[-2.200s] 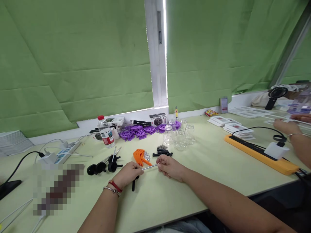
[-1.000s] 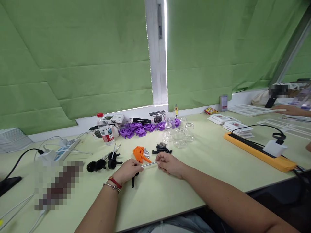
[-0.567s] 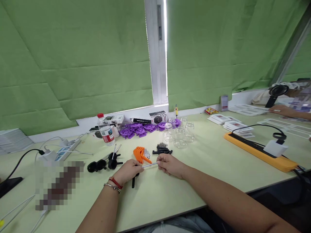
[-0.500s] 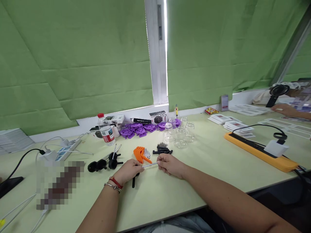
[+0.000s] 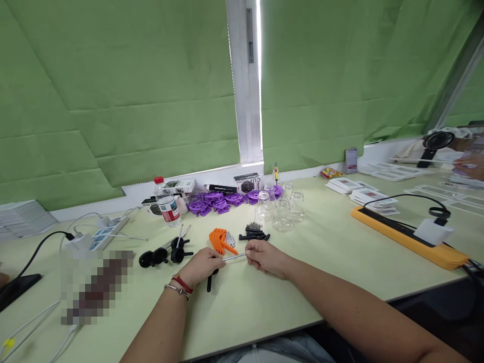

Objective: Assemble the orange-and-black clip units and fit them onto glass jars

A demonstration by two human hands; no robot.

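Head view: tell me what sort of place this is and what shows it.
Probably a small workshop with a shared worktable: orange pieces and purple pieces lie in batches, a charger is plugged into a yellow power strip, and another person's hand is at the right.

White glare fills the slit point(image 5: 259, 65) beside the window frame point(image 5: 245, 91); soft light leaves faint shadows on the surface point(image 5: 260, 312). Edges stretch, a co-worker's hand point(image 5: 472, 165) blurs, pixelation masks a patch point(image 5: 100, 287).

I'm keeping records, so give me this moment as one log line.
left hand: holds rod | right hand: pinches rod's other end | beyond hands: orange pieces, black tubes
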